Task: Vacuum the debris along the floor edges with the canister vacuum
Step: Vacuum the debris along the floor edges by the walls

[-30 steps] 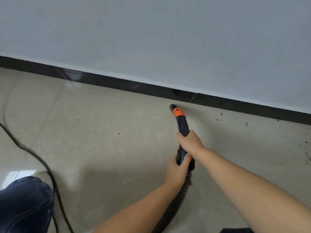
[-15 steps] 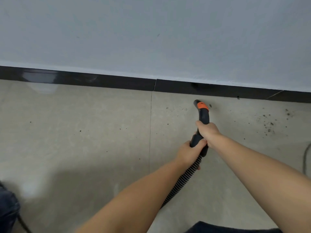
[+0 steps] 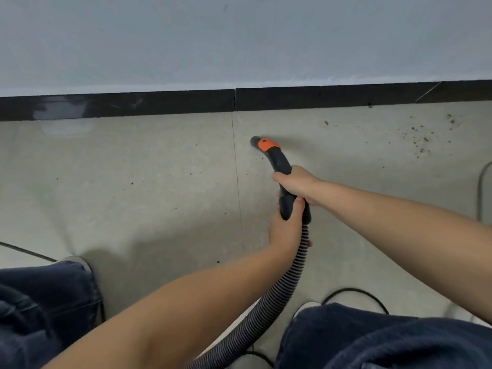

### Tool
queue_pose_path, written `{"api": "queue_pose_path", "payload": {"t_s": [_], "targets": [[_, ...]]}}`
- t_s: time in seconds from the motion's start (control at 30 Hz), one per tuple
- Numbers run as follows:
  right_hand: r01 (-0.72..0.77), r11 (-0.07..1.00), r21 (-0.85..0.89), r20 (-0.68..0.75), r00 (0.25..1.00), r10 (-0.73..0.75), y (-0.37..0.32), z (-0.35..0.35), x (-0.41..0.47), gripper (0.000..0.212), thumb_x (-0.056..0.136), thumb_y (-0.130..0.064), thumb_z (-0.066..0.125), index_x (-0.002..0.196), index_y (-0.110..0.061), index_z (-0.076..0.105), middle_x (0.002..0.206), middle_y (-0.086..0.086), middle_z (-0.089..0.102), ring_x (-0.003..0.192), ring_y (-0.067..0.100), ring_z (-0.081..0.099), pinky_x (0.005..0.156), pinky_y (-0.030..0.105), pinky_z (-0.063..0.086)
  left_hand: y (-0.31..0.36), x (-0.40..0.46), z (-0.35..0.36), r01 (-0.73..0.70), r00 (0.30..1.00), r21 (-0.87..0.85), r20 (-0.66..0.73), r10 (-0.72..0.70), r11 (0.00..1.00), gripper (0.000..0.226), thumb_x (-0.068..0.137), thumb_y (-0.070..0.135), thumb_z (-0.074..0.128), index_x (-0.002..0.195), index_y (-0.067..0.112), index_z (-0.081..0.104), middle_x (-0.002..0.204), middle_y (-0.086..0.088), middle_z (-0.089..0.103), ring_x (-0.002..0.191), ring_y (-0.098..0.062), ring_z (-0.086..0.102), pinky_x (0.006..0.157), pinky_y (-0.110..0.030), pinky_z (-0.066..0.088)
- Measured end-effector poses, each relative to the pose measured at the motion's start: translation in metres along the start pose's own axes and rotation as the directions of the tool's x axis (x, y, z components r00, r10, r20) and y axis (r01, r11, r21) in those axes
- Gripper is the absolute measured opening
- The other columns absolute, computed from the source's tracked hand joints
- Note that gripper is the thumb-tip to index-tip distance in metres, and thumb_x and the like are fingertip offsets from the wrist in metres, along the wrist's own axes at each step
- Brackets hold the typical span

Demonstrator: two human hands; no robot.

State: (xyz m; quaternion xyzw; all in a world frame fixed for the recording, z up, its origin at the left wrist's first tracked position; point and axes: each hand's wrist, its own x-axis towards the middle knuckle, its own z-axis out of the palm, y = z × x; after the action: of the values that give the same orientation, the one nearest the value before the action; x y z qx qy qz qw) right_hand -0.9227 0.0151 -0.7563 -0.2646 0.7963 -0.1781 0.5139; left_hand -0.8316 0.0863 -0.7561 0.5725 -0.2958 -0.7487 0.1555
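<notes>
Debris (image 3: pixel 422 141) is what we are after, and most of it lies far right, near the baseboard (image 3: pixel 319 97); we start near and work outward.

Nearest us are our two knees in dark jeans, one at each lower corner. Between them the ribbed hose (image 3: pixel 279 294) climbs from the bottom edge to the handle (image 3: pixel 287 198). Our left hand (image 3: pixel 286 227) wraps the handle's lower end where the hose joins; our right hand (image 3: pixel 298 185) is curled round it just above. Both grips look firm.

Beyond the hands the nozzle (image 3: pixel 257 141), with one orange collar (image 3: pixel 267 145), points left at the floor (image 3: pixel 133 182), short of the baseboard. The main scatter sits well to its right.

Count: one hose, one nozzle, two hands, one dense debris patch, a few loose specks left of the tile joint, one larger speck near the baseboard. Cable shows in three places: left edge (image 3: pixel 24 250), right edge (image 3: pixel 482 187), and a loop by our right knee (image 3: pixel 354 292); whether that is one cord we cannot tell.

Risks, as we judge them: the nozzle aims away from the patch, so a sweep could miss it. Swinging right may drag the hose over the loop and snag it. Held too high, the nozzle might scatter the grit rather than lift it.
</notes>
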Motion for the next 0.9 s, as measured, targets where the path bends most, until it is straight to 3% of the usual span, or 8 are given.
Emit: {"api": "queue_pose_path", "payload": {"t_s": [0.1, 0.2, 0.33, 0.5, 0.67, 0.8, 0.9], "targets": [[-0.035, 0.999, 0.012, -0.053, 0.998, 0.035, 0.005, -0.002, -0.011, 0.021, 0.086, -0.028, 0.054, 0.091, -0.007, 0.055, 0.095, 0.021, 0.068, 0.091, 0.039, 0.068, 0.084, 0.045, 0.054, 0.000, -0.012, 0.000, 0.049, 0.997, -0.009, 0.064, -0.048, 0.999, 0.037, 0.094, 0.049, 0.052, 0.116, 0.019, 0.052, 0.100, -0.010, 0.064, 0.055, -0.020, 0.060, 0.045, -0.026, 0.052], [-0.072, 0.996, -0.043, -0.093, 0.993, 0.068, 0.016, 0.001, -0.029, 0.018, 0.087, -0.026, 0.054, 0.086, -0.008, 0.055, 0.087, 0.018, 0.068, 0.083, 0.035, 0.068, 0.076, 0.039, 0.053, -0.014, -0.025, -0.004, 0.108, 0.987, -0.011, 0.125, -0.106, 0.994, 0.041, 0.093, 0.050, 0.053, 0.119, 0.018, 0.053, 0.096, -0.011, 0.064, 0.048, -0.017, 0.059, 0.048, -0.027, 0.053], [-0.055, 0.997, -0.050, -0.017, 0.998, 0.055, 0.022, 0.014, -0.054, 0.014, 0.090, -0.018, 0.052, 0.078, -0.011, 0.049, 0.066, 0.009, 0.060, 0.057, 0.022, 0.058, 0.056, 0.028, 0.045, -0.032, -0.044, -0.011, 0.126, 0.985, -0.012, 0.118, -0.123, 0.992, 0.043, 0.094, 0.048, 0.051, 0.126, 0.019, 0.051, 0.091, -0.008, 0.064, 0.042, -0.013, 0.058, 0.046, -0.025, 0.050], [-0.062, 0.998, 0.021, -0.028, 0.998, 0.063, 0.032, 0.006, -0.064, 0.010, 0.091, -0.016, 0.051, 0.086, -0.009, 0.047, 0.067, 0.011, 0.060, 0.058, 0.024, 0.058, 0.063, 0.033, 0.049, -0.034, -0.051, -0.003, 0.149, 0.979, -0.001, 0.144, -0.147, 0.989, 0.036, 0.095, 0.046, 0.051, 0.117, 0.018, 0.053, 0.089, -0.009, 0.065, 0.045, -0.015, 0.057, 0.045, -0.025, 0.049], [-0.054, 0.998, -0.025, 0.096, 0.994, 0.057, 0.044, 0.008, -0.071, 0.009, 0.092, -0.018, 0.051, 0.089, -0.012, 0.045, 0.067, 0.009, 0.062, 0.054, 0.018, 0.059, 0.053, 0.026, 0.047, -0.053, -0.058, 0.004, 0.143, 0.982, -0.043, 0.132, -0.136, 0.989, 0.037, 0.096, 0.043, 0.050, 0.130, 0.028, 0.047, 0.103, -0.005, 0.068, 0.059, -0.023, 0.063, 0.049, -0.030, 0.054], [-0.080, 0.977, 0.197, -0.127, 0.986, 0.106, 0.068, -0.016, -0.056, 0.011, 0.090, -0.017, 0.052, 0.081, -0.010, 0.049, 0.070, 0.013, 0.062, 0.064, 0.029, 0.061, 0.069, 0.038, 0.052, -0.044, -0.035, 0.014, 0.113, 0.962, 0.133, 0.233, -0.142, 0.985, 0.040, 0.095, 0.044, 0.052, 0.121, 0.013, 0.054, 0.086, -0.008, 0.062, 0.051, -0.019, 0.058, 0.045, -0.026, 0.051], [-0.118, 0.928, 0.353, -0.308, 0.922, 0.234, 0.100, -0.048, -0.041, 0.020, 0.088, -0.023, 0.054, 0.096, -0.004, 0.056, 0.088, 0.017, 0.063, 0.080, 0.033, 0.063, 0.075, 0.040, 0.052, -0.030, -0.018, 0.037, 0.089, 0.903, 0.352, 0.365, -0.224, 0.932, 0.042, 0.093, 0.049, 0.054, 0.113, 0.013, 0.053, 0.079, -0.008, 0.058, 0.052, -0.019, 0.058, 0.044, -0.025, 0.051]]}}
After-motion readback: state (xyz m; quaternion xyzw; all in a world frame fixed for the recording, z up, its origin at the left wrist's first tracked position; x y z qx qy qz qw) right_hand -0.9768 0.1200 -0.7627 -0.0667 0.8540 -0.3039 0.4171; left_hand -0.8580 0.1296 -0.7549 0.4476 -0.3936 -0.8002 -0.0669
